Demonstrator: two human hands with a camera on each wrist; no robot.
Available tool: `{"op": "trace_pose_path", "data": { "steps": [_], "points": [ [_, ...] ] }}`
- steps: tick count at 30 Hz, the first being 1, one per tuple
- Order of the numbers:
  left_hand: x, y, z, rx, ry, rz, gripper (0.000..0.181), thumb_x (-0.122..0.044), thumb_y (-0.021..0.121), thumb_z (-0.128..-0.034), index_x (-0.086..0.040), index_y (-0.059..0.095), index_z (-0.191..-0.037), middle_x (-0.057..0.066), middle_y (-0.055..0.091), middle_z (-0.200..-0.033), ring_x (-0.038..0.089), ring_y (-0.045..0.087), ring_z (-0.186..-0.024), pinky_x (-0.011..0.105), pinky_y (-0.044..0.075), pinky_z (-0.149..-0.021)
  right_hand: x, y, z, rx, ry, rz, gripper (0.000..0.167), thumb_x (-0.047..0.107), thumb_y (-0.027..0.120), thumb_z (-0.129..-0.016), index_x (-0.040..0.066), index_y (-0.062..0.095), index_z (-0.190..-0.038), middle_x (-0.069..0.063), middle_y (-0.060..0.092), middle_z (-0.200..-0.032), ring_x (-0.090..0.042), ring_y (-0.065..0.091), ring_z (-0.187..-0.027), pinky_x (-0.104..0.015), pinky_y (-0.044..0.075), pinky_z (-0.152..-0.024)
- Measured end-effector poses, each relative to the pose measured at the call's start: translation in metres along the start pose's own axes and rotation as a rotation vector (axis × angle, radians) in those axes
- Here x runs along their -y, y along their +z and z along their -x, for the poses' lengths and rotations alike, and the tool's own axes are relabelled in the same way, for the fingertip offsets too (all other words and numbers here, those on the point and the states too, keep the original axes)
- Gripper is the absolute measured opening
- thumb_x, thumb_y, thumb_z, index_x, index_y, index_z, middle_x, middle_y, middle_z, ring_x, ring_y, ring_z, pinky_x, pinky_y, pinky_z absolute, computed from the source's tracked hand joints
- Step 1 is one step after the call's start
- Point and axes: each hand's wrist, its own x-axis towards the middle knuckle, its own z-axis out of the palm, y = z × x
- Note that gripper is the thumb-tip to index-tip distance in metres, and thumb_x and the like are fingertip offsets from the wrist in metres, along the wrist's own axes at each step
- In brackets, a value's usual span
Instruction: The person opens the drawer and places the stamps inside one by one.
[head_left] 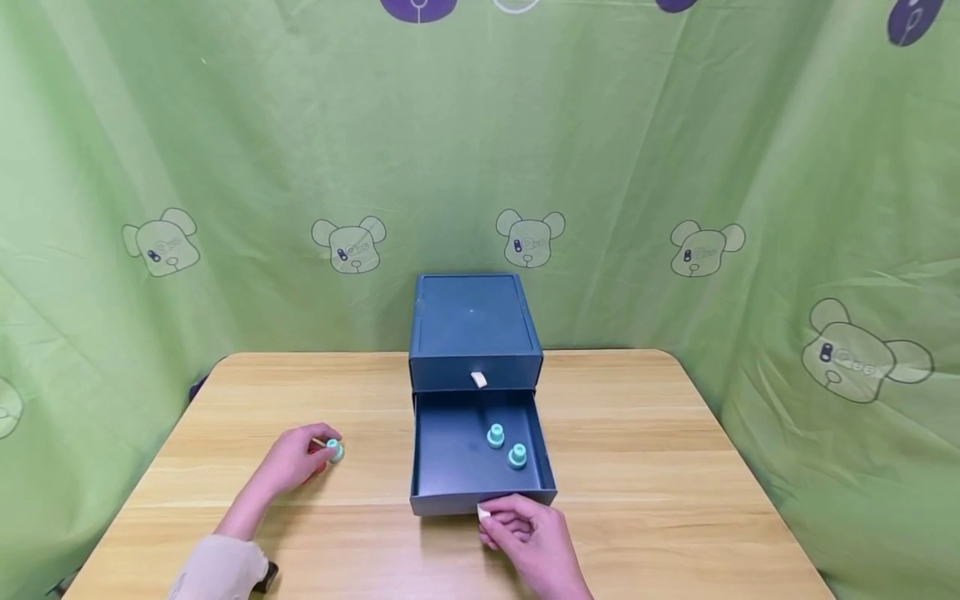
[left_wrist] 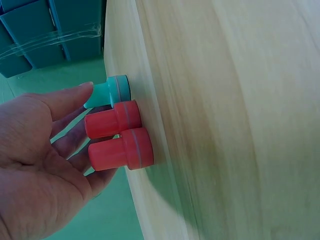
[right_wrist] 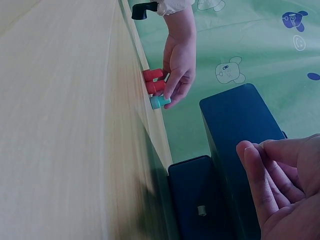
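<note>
My left hand (head_left: 296,460) pinches a teal peg (head_left: 334,451) between thumb and fingers at the left of the table. In the left wrist view that teal peg (left_wrist: 107,92) stands in a row beside two red pegs (left_wrist: 115,120) (left_wrist: 122,150), with fingers behind them. A dark blue drawer unit (head_left: 476,317) has its lower drawer (head_left: 450,503) pulled out; two teal pegs (head_left: 496,436) (head_left: 517,456) stand inside, towards its right side. At the drawer's front, my right hand (head_left: 536,542) pinches the white pull tab (head_left: 483,512).
The upper drawer, with its own white tab (head_left: 478,380), is closed. The wooden table (head_left: 637,467) extends on both sides of the unit. Green curtains (head_left: 600,150) with bear prints hang behind and at the sides.
</note>
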Motion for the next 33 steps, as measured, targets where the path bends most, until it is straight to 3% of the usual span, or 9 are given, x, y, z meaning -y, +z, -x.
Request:
{"op": "trace_pose_path", "data": {
  "steps": [8, 15, 25, 29, 33],
  "points": [
    [0.001, 0.000, -0.001, -0.015, 0.017, -0.025, 0.016, -0.009, 0.067, -0.0991, -0.004, 0.072, -0.114, 0.009, 0.074, -0.101, 0.013, 0.067, -0.079, 0.025, 0.052, -0.066, -0.001, 0.000, -0.001, 0.003, -0.009, -0.007, 0.023, 0.016, 0.076, -0.094, 0.001, 0.076, -0.112, -0.014, 0.078, -0.094, -0.026, 0.077, -0.082, -0.023, 0.060, -0.071],
    [0.000, -0.001, -0.001, -0.033, -0.017, -0.020, 0.018, -0.011, 0.068, -0.0989, -0.005, 0.072, -0.115, 0.004, 0.074, -0.095, 0.014, 0.064, -0.078, 0.026, 0.050, -0.067, -0.001, 0.000, -0.001, 0.000, -0.008, 0.003, 0.025, 0.017, 0.076, -0.094, 0.000, 0.076, -0.113, -0.014, 0.078, -0.094, -0.023, 0.077, -0.081, -0.023, 0.060, -0.072],
    [-0.006, -0.004, 0.001, -0.067, -0.030, 0.021, 0.019, -0.011, 0.068, -0.0997, -0.007, 0.072, -0.118, 0.010, 0.075, -0.111, 0.020, 0.069, -0.090, 0.028, 0.053, -0.061, 0.000, 0.000, 0.000, 0.002, -0.011, 0.000, 0.025, 0.016, 0.077, -0.094, 0.000, 0.075, -0.113, -0.014, 0.078, -0.094, -0.026, 0.077, -0.082, -0.023, 0.060, -0.071],
    [-0.012, -0.006, 0.001, -0.088, 0.012, -0.001, 0.021, -0.011, 0.067, -0.1000, -0.007, 0.072, -0.120, 0.009, 0.075, -0.113, 0.028, 0.071, -0.102, 0.033, 0.056, -0.072, 0.000, 0.000, -0.001, -0.002, -0.012, 0.007, 0.024, 0.017, 0.077, -0.094, 0.001, 0.076, -0.111, -0.015, 0.078, -0.093, -0.025, 0.077, -0.082, -0.023, 0.061, -0.071],
    [-0.015, -0.007, 0.001, -0.105, 0.059, -0.027, 0.021, -0.012, 0.067, -0.1002, -0.007, 0.072, -0.120, 0.008, 0.075, -0.112, 0.032, 0.072, -0.108, 0.047, 0.058, -0.089, -0.001, 0.000, -0.001, -0.005, -0.013, 0.007, 0.022, 0.016, 0.077, -0.094, 0.002, 0.076, -0.110, -0.015, 0.078, -0.093, -0.025, 0.078, -0.081, -0.023, 0.061, -0.071]
  ]
}}
